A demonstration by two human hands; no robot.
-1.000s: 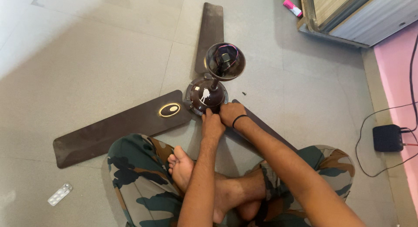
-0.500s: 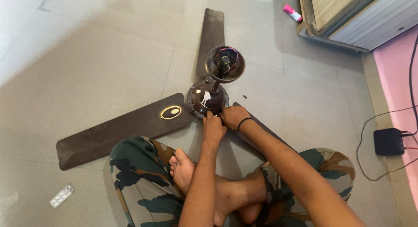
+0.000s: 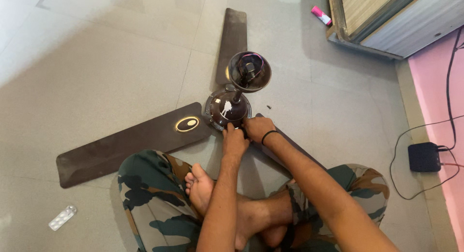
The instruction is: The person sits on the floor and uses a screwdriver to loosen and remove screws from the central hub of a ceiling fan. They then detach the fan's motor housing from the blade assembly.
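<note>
Ceiling fan [image 3: 227,109], dark brown, glossy hub

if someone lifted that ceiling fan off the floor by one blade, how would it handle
The ceiling fan would probably feel heavy and lopsided: its motor housing sits at the centre, with a rod and canopy cup standing above. The long, thin blade might flex or strain at its joint. The glossy housing looks slippery, so both hands at the hub seem safer.
</note>
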